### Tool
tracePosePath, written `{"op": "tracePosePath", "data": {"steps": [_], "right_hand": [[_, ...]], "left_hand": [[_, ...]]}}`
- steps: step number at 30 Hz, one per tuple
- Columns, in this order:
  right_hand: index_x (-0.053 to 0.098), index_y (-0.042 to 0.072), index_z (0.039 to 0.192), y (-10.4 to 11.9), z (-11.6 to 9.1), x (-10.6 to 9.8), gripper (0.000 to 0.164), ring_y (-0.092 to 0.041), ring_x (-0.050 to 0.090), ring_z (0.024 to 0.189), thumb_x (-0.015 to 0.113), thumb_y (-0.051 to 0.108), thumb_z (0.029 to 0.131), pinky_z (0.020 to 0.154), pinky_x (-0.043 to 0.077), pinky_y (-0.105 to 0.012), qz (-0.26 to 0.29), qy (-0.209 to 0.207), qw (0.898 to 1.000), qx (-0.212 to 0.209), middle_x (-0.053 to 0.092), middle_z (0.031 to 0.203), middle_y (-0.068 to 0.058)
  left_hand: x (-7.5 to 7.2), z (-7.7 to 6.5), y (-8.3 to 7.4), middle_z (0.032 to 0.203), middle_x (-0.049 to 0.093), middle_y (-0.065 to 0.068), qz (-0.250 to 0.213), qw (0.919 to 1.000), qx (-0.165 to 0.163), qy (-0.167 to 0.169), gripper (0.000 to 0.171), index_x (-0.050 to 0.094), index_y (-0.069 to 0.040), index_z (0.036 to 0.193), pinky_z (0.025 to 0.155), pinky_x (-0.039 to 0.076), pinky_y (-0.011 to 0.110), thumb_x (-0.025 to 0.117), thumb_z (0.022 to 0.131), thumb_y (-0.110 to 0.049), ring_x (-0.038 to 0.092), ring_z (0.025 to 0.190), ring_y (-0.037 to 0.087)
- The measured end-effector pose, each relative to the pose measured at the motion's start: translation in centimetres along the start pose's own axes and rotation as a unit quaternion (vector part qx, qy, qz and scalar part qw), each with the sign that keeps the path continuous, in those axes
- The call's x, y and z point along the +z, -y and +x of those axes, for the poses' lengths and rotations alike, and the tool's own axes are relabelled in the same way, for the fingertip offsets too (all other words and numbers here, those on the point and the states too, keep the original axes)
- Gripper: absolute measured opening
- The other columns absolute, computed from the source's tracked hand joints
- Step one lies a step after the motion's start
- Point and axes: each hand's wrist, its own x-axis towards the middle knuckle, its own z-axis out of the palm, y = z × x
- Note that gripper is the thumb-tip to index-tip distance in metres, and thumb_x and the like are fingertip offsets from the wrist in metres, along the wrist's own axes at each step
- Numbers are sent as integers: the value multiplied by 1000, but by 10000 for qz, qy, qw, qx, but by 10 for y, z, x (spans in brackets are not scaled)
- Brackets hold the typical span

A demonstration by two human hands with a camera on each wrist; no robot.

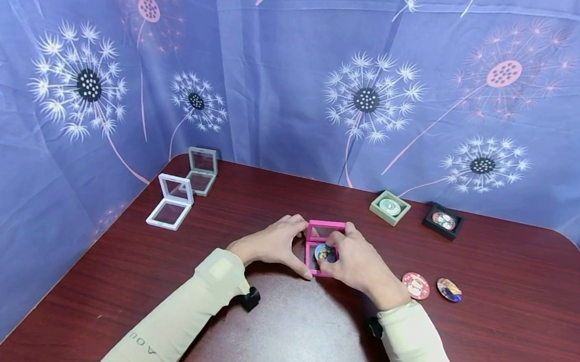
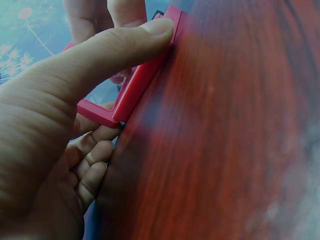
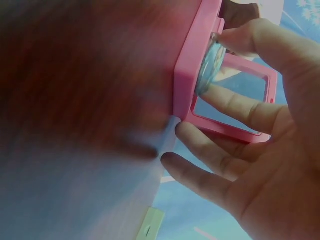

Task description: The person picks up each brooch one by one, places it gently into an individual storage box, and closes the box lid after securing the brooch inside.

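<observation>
A pink hinged display case [image 1: 308, 255] with clear windows lies unfolded on the table, its lid raised at the back. My left hand [image 1: 275, 242] holds it from the left, thumb along the near edge and fingers by the raised lid. Between thumb and index finger, my right hand [image 1: 358, 262] pinches a round badge [image 1: 320, 250] with a picture on it. In the right wrist view the badge [image 3: 212, 66] is tilted at the case's lower window, and the other fingers spread beside the frame. Whether the badge touches the window I cannot tell.
Right of my right hand lie a red round badge [image 1: 415, 286] and a multicoloured badge [image 1: 449, 290]. A green case [image 1: 395, 218] and a black case [image 1: 451, 234], each containing a badge, sit at the back right. White [image 1: 163, 225] and grey [image 1: 213, 169] unfolded cases stand at left.
</observation>
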Motion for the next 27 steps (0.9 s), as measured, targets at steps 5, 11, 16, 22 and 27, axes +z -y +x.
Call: {"op": "tracePosePath", "data": {"steps": [5,11,16,22,27], "right_hand": [[70,6,102,0,0,0,28,-25,57,84,80,20,80,74,55,-45,25,44,10000,45,51,99,-10],[69,7,102,-1,-1,0,29,-23,55,80,81,21,80,71,53,-43,48,113,9999,71,49,99,-10],[68,7,102,-2,0,-1,30,-21,55,77,84,20,80,71,52,-42,97,187,9998,21,48,98,-9],[68,8,101,-4,0,-2,29,-19,55,72,87,21,84,71,52,-41,142,288,9995,20,48,99,-9],[70,9,102,-5,0,-4,29,-18,54,68,89,23,85,70,50,-39,126,286,9995,-38,49,98,-8]], "left_hand": [[0,1,1,119,54,-2,16,10000,-40,36,77,63,-13,124,95,47,32,99,68,-51,48,110,16],[0,1,1,119,55,-2,-17,10000,-39,64,78,63,-13,125,94,47,33,99,67,-52,48,110,16],[0,1,2,119,55,-2,-50,10000,-27,44,79,63,-13,126,93,47,32,99,67,-52,48,109,16],[0,2,2,119,55,-3,-53,9999,-72,50,79,63,-14,128,95,47,31,99,67,-52,48,110,15],[0,2,3,119,55,-4,-43,10000,-55,41,79,63,-15,127,95,47,31,99,67,-52,49,111,15]]}}
